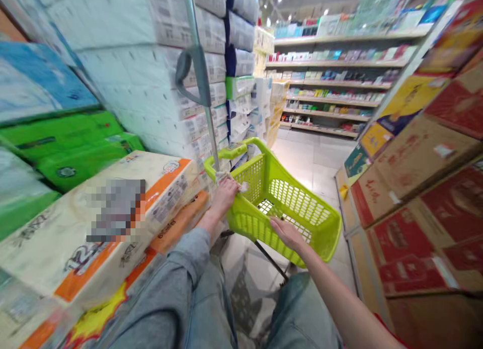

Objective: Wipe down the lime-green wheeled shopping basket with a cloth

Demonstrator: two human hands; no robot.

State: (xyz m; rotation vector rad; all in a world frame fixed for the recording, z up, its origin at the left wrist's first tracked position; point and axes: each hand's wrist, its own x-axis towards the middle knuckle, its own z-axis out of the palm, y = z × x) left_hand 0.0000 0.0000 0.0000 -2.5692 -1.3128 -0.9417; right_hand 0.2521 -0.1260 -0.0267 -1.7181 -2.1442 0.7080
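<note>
A yellow-green plastic shopping basket (pixel 302 203) with perforated walls stands on a wheeled frame in front of my knees. My left hand (pixel 225 193) is closed on a crumpled whitish cloth or tissue (pixel 223 177) at the basket's left end, beside the grey pole. My right hand (pixel 287 232) rests over the near rim of the basket, its fingers curled over the edge; whether they grip it is hard to tell. A grey handle (pixel 202 75) sits higher up on the pole.
Tissue packs (pixel 101 208) with orange bands are stacked at the left, beside green packs (pixel 79 143). Tall white packages (pixel 128 82) rise behind. Cardboard cartons (pixel 409 158) line the right. Stocked shelves (pixel 332 82) stand across the tiled floor (pixel 298 158).
</note>
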